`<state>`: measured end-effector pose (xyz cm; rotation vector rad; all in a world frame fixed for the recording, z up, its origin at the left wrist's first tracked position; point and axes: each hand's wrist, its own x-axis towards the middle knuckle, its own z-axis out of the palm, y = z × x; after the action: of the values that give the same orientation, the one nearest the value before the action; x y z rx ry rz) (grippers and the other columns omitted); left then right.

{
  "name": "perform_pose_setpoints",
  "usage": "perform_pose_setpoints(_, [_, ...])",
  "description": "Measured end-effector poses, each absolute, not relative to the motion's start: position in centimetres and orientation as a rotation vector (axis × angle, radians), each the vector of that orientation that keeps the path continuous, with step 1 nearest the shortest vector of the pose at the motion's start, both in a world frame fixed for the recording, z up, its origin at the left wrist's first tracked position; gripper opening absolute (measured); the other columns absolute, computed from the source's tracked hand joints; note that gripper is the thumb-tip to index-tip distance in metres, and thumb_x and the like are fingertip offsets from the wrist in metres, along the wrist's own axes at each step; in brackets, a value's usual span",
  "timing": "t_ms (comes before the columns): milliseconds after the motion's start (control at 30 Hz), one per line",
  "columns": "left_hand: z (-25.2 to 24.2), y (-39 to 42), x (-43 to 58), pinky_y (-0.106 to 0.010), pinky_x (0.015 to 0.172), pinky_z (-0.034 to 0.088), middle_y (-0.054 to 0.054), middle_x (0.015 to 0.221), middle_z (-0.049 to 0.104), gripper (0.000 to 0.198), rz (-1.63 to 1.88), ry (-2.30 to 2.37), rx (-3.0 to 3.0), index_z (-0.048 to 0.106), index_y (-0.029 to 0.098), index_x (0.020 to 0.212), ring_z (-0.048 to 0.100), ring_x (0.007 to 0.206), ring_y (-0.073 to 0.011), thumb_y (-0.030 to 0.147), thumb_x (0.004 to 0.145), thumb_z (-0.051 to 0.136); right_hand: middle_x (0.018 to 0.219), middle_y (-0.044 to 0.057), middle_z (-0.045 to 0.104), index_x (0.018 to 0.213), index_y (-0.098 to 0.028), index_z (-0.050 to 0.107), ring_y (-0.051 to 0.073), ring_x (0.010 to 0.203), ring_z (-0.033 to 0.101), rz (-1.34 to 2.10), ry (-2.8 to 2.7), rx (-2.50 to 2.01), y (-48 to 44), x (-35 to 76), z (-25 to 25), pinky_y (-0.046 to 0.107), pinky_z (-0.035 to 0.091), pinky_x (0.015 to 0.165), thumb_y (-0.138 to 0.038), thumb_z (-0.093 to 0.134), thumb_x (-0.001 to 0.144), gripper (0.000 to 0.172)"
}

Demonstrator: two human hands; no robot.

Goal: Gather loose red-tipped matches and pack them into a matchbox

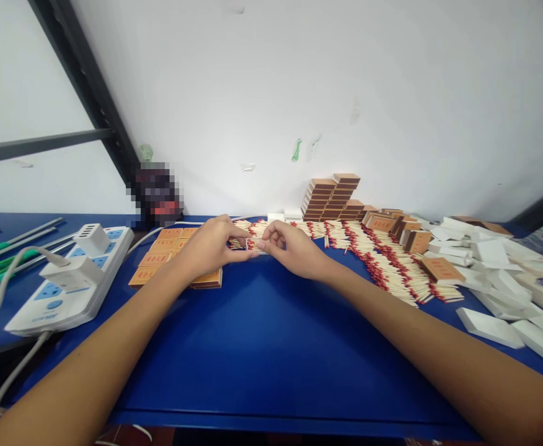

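Over the middle of the table both hands meet at a small white matchbox tray point(247, 244) with matches in it. My left hand point(213, 243) grips the tray's left end between thumb and fingers. My right hand point(290, 248) is closed, its thumb and fingertips pinched on matches point(255, 243) at the tray's right side; the fingers partly hide them. Loose red-headed matches point(334, 232) lie just behind the hands. Orange matchboxes point(157, 257) are laid in rows beside my left forearm, partly covered by it.
Stacked matchboxes point(329, 198) stand against the wall. More loose matches point(392, 266) spread to the right, beside a pile of white trays point(489, 325). A white power strip point(85, 291) with plugs and cables lies left, near green-handled rods point(2, 266). The blue table point(271, 353) ends at a front edge.
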<state>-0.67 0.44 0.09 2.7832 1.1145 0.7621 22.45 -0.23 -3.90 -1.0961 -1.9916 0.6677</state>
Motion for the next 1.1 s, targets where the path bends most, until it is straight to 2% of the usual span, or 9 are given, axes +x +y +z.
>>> perform_pose_setpoints(133, [0.3,0.5,-0.8,-0.029,0.067,0.042,-0.005,0.077,0.070,0.028,0.775,1.158,2.753,0.086,0.023,0.099,0.060,0.071,-0.0184,0.048,0.086,0.081,0.079,-0.001,0.062,0.096,-0.021,0.058,0.015,0.071,0.055,0.716,-1.935,-1.082,0.0,22.5,-4.1,0.028,0.045,0.065,-0.046,0.064,0.097,0.025])
perform_pose_setpoints(300, [0.2,0.6,-0.8,-0.029,0.067,0.042,-0.005,0.079,0.071,0.030,0.745,1.147,2.763,0.085,0.023,0.097,0.059,0.068,-0.0175,0.051,0.087,0.079,0.079,-0.002,0.060,0.097,-0.021,0.057,0.015,0.070,0.055,0.739,-1.900,-1.068,0.0,22.3,-4.2,0.029,0.045,0.066,-0.042,0.067,0.095,0.023])
perform_pose_setpoints(467, [0.6,0.8,-1.5,-0.032,0.072,0.046,-0.009,0.088,0.070,0.030,0.746,1.370,2.745,0.085,0.021,0.099,0.063,0.076,-0.0214,0.046,0.085,0.081,0.079,0.000,0.060,0.093,-0.021,0.060,0.016,0.072,0.055,0.486,-1.937,-1.119,0.4,22.5,-4.4,0.029,0.041,0.069,-0.031,0.055,0.101,0.014])
perform_pose_setpoints(600, [1.1,1.0,-2.1,-0.035,0.077,0.048,-0.011,0.091,0.068,0.031,0.751,1.601,2.713,0.085,0.019,0.102,0.064,0.081,-0.0244,0.044,0.086,0.078,0.090,0.003,0.062,0.094,-0.020,0.068,0.017,0.079,0.057,0.244,-2.120,-1.193,1.0,22.6,-5.1,0.030,0.040,0.074,-0.022,0.062,0.098,0.008])
perform_pose_setpoints(833, [0.9,1.2,-2.0,-0.035,0.075,0.048,-0.010,0.086,0.068,0.027,0.748,1.632,2.723,0.085,0.019,0.097,0.062,0.077,-0.0231,0.043,0.085,0.078,0.093,0.004,0.062,0.088,-0.018,0.067,0.017,0.082,0.057,0.220,-2.214,-1.268,1.5,22.1,-5.3,0.029,0.041,0.077,-0.016,0.065,0.096,0.009])
perform_pose_setpoints(1000, [0.9,1.1,-1.9,-0.033,0.073,0.047,-0.009,0.086,0.070,0.027,0.769,1.616,2.728,0.085,0.020,0.099,0.062,0.078,-0.0225,0.043,0.085,0.079,0.094,0.003,0.062,0.094,-0.019,0.068,0.016,0.081,0.057,0.214,-2.212,-1.259,1.2,22.3,-5.1,0.029,0.040,0.077,-0.016,0.066,0.097,0.005])
perform_pose_setpoints(1100, [0.9,1.1,-1.9,-0.034,0.073,0.046,-0.010,0.087,0.070,0.027,0.763,1.611,2.728,0.085,0.020,0.098,0.062,0.079,-0.0231,0.042,0.085,0.078,0.095,0.004,0.061,0.092,-0.018,0.070,0.016,0.081,0.057,0.203,-2.230,-1.276,1.2,22.2,-5.1,0.029,0.041,0.077,-0.017,0.065,0.099,0.008])
